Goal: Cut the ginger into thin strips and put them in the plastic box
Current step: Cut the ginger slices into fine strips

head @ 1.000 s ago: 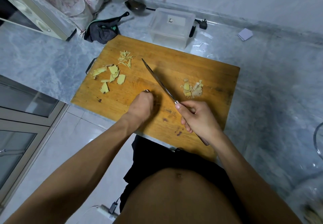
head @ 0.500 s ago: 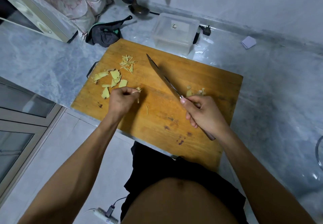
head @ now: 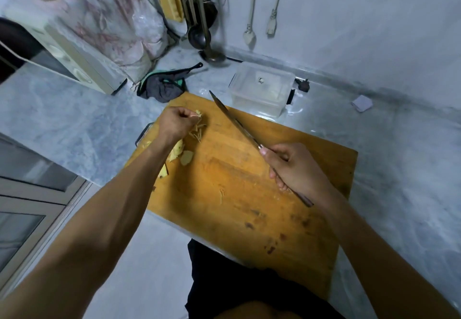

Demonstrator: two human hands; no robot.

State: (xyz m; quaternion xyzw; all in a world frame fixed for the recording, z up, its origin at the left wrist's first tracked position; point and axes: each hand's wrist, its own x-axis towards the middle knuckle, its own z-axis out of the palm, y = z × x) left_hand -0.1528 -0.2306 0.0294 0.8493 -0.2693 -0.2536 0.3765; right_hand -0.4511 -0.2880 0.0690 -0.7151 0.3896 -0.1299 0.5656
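A pale marbled counter runs along a tiled wall, and a wooden cutting board (head: 249,181) lies across it with its near corner hanging past the counter's front lip. Taking the board as the landmark: the clear plastic box (head: 262,89) sits just beyond its far edge, lid off as far as I can tell, and a dark cloth (head: 162,88) lies off its far left corner. The person's left hand (head: 174,124), over the far left part of the board, is pinched narrow on a few ginger strips (head: 198,114), with a loose pile of cut strips (head: 198,131) just beneath and some uncut ginger slices (head: 183,154) half hidden by the wrist. The right hand (head: 296,169) is wrapped tight round the handle of a knife (head: 237,121), whose blade angles across the board with its tip toward the box. I'd worry about that point: a reach from the pile to the box passes close by it, and a nick is likely if the blade isn't lowered. Thin strips could also drop from the pinch onto the counter short of the box. The board's middle is bare, good room to work; its overhanging corner could tip under pressure.
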